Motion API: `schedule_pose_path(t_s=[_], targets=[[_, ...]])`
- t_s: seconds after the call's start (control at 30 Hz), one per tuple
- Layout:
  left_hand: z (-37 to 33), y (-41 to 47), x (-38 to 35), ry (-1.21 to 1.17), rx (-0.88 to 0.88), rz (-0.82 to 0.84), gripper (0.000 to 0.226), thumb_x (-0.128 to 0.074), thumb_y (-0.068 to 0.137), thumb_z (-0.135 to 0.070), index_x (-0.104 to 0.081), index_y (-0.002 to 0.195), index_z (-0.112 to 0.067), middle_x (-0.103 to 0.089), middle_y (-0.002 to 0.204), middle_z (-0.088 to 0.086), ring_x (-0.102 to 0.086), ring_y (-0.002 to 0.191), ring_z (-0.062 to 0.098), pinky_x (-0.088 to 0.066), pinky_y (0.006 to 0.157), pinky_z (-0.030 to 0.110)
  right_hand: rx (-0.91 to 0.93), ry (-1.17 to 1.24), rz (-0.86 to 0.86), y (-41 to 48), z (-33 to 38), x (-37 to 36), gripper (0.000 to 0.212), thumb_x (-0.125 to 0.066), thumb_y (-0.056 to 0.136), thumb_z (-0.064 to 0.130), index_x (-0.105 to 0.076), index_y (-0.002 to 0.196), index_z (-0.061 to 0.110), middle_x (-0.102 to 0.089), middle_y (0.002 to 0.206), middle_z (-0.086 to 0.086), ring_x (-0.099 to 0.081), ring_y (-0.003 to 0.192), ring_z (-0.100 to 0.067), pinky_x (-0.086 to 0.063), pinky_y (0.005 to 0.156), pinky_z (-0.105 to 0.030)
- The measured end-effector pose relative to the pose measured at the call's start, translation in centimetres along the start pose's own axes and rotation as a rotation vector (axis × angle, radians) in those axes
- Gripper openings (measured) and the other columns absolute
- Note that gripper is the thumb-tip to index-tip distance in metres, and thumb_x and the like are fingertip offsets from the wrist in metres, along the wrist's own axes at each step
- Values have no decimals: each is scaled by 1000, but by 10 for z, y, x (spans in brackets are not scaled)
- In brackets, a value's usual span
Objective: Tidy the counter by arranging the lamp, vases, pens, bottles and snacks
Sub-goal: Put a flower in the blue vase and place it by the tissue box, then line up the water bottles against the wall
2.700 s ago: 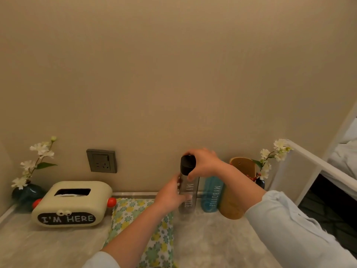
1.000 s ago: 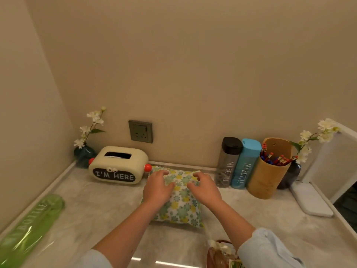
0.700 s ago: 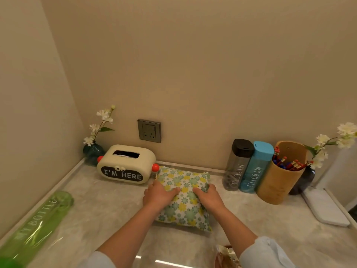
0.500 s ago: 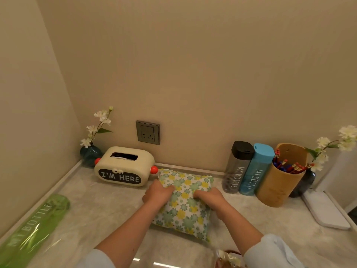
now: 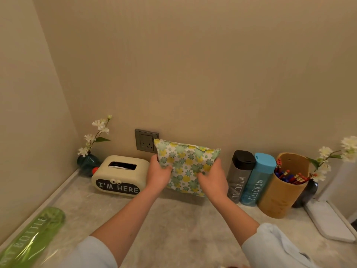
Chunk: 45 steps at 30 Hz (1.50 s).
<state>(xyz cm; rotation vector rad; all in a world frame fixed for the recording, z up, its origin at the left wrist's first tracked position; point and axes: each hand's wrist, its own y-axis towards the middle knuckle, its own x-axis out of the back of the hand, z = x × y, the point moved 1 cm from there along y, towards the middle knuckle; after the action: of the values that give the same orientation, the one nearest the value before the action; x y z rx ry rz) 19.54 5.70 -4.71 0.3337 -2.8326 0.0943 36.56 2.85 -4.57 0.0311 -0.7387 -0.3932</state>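
Gripping the pouch [image 5: 186, 167] with left hand [image 5: 159, 175] and right hand [image 5: 213, 180] curled round its sides, I hold it upright to fit between box [image 5: 120, 175] and bottle [image 5: 239, 175].

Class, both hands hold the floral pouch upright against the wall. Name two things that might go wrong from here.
1. The floral pouch, gripped by the left hand and right hand, overlaps the wall socket; left leaning there, it may block the socket or slump.
2. The right hand is close to the grey bottle; a nudge might topple it into the blue bottle and pen holder beside it.
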Motion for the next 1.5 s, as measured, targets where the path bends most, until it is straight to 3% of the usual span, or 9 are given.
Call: schedule_pose_path(t_s=[0.23, 0.43, 0.53, 0.63, 0.9, 1.07, 1.23, 1.37, 1.5], targets=[[18, 16, -1, 82, -33, 54, 52, -64, 87, -8, -42, 133, -17, -53, 131, 5, -52, 123, 25, -47, 99, 38, -83, 60, 190, 11, -13, -29, 46, -56, 90, 13, -35, 130, 13, -53, 130, -9, -54, 120, -31, -50, 95, -46], [36, -13, -8, 205, -137, -207, 47, -64, 85, -12, -45, 127, -21, -43, 125, -2, -51, 108, 14, -47, 91, 30, -229, 119, 296, 3, -35, -46, 51, -47, 99, 31, -27, 138, 6, -47, 140, -15, -49, 127, -34, -45, 102, -46], [54, -20, -18, 183, -63, -20, 18, -62, 88, -17, -56, 101, -27, -60, 99, -7, -59, 86, 8, -52, 78, 30, -273, 93, 340, -2, -45, -53, 52, -46, 100, 31, -28, 141, 4, -46, 143, -17, -47, 130, -35, -43, 103, -43], [64, -18, -26, 151, 10, 160, 14, -63, 88, -18, -58, 98, -26, -61, 93, -6, -57, 83, 6, -49, 79, 25, -221, 27, 347, 1, -47, -56, 44, -44, 100, 28, -37, 138, 7, -52, 139, -16, -51, 126, -34, -44, 100, -40], [68, -4, -25, 122, 11, 170, 13, -60, 89, -16, -60, 98, -25, -62, 89, -7, -61, 85, 6, -51, 80, 26, -105, -127, 425, 22, -44, -59, 40, -39, 102, 30, -43, 138, 10, -53, 139, -13, -50, 127, -33, -42, 99, -36], [66, -6, -25, 118, 15, 183, 15, -58, 90, -14, -61, 105, -19, -62, 90, -6, -59, 85, 7, -47, 77, 22, -142, 90, 471, 14, -49, -51, 47, -43, 102, 24, -34, 146, 13, -46, 147, -8, -44, 134, -28, -38, 110, -38], [56, -22, -13, 89, 14, 172, 23, -59, 91, -16, -60, 113, -18, -61, 101, -3, -59, 98, 13, -48, 88, 27, -240, 252, 413, -11, -42, -41, 48, -53, 97, 23, -36, 140, 8, -51, 138, -7, -49, 128, -27, -42, 101, -36], [55, -43, 10, 68, 13, 102, 21, -60, 92, -20, -62, 113, -18, -63, 104, -2, -60, 98, 13, -48, 86, 27, -251, 305, 304, -35, -24, -37, 38, -57, 92, 21, -45, 125, 9, -59, 112, -8, -60, 98, -25, -52, 88, -43], [65, -71, 48, 28, 48, -10, 16, -61, 90, -20, -64, 106, -23, -66, 102, -4, -61, 97, 10, -49, 87, 26, -223, 387, 459, -73, 5, -45, 28, -56, 93, 17, -47, 120, 15, -55, 93, 2, -60, 88, -20, -53, 83, -39]])
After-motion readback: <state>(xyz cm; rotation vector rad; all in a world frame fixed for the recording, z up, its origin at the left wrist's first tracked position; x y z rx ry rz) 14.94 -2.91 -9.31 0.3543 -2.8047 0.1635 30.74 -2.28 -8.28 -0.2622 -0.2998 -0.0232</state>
